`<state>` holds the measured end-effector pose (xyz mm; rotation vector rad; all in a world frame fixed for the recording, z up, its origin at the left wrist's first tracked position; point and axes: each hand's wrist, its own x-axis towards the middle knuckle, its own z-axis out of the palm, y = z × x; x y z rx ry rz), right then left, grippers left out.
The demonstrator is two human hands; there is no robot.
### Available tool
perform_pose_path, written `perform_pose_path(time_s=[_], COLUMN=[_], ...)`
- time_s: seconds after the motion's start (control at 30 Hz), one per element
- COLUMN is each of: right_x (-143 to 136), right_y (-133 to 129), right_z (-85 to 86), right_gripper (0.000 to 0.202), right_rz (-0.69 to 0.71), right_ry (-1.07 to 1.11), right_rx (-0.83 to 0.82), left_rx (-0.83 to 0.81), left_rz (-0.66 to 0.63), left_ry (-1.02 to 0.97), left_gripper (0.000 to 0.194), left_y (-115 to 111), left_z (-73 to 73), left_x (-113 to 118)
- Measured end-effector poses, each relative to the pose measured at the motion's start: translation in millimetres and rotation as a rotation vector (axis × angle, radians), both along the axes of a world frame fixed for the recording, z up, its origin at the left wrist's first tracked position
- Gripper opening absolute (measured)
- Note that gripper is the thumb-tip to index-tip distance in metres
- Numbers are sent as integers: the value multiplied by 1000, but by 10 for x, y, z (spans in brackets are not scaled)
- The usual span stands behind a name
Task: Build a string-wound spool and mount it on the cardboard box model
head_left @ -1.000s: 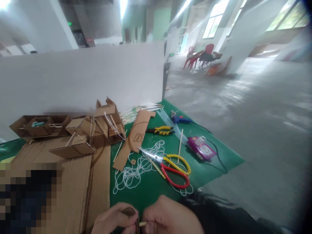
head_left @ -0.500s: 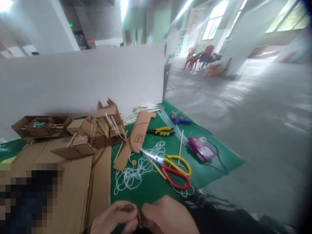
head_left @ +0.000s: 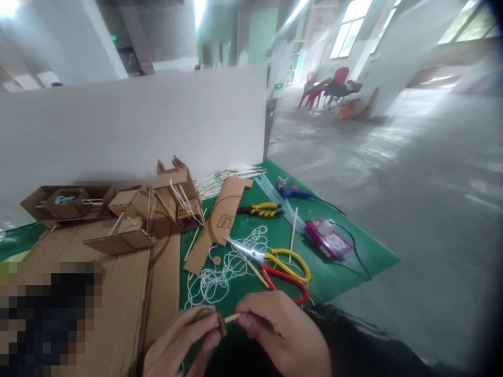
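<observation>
Near the front edge of the view, my left hand point(head_left: 178, 340) pinches small brown cardboard pieces point(head_left: 222, 325), at least one with a rounded edge. My right hand point(head_left: 286, 332) grips a thin wooden stick point(head_left: 231, 318) between thumb and forefinger. The stick's other end meets the cardboard; whether it passes through a hole I cannot tell. Just beyond my hands lie scissors point(head_left: 257, 255) with one red and one yellow handle, over a tangle of white string point(head_left: 214, 283). A small cardboard disc point(head_left: 216, 260) rests beside the string.
Cardboard structures point(head_left: 133, 230) stand at the left on cardboard sheets point(head_left: 98, 283). A cut cardboard strip point(head_left: 220, 225), pliers point(head_left: 261, 209), a blue glue gun point(head_left: 294, 192), clear glue sticks point(head_left: 275, 196) and a purple power strip point(head_left: 328, 241) lie on the green table point(head_left: 369, 259). A white partition point(head_left: 137, 120) rises behind.
My hands have moved slightly apart, and the right one has risen a little. The wooden stick between them now shows, along with more of the cardboard. The view has shifted slightly.
</observation>
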<state>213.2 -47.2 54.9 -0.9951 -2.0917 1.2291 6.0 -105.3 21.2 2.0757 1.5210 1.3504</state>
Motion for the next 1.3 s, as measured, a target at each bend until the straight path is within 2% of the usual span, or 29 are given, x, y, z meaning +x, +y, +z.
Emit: perform_pose_path(time_s=[0.17, 0.37, 0.47, 0.63, 0.73, 0.87, 1.07, 1.23, 1.3], right_x=[23, -45, -100, -111, -77, -60, -146, -224, -205], right_y=[-5, -41, -55, -30, -23, -52, -68, -97, -99], right_z=[-104, -156, -211, -305, -304, -291, -346, -302, -282], right_gripper=[35, 68, 71, 64, 46, 25, 30, 28, 27], right_rz=[68, 105, 107, 125, 127, 34, 28, -8, -9], right_ry=[22, 88, 101, 94, -27, -90, -44, -108, -142], right_rx=[-5, -74, -98, -108, -29, 47, 179, 217, 219], left_rx=[22, 16, 8, -16, -59, -66, -17, -19, -2], left_rz=[-240, -344, -319, -279, -206, -116, -183, -102, -116], left_ry=[123, 225, 239, 322, 377, 371, 419, 445, 478], left_gripper=[21, 18, 13, 11, 17, 23, 25, 28, 23], left_y=[89, 130, 116, 90, 66, 32, 41, 41, 42], left_z=[12, 27, -8, -81, -119, -158, -190, -213, -223], left_x=[-93, -127, -125, -147, -147, -118, -84, -72, -77])
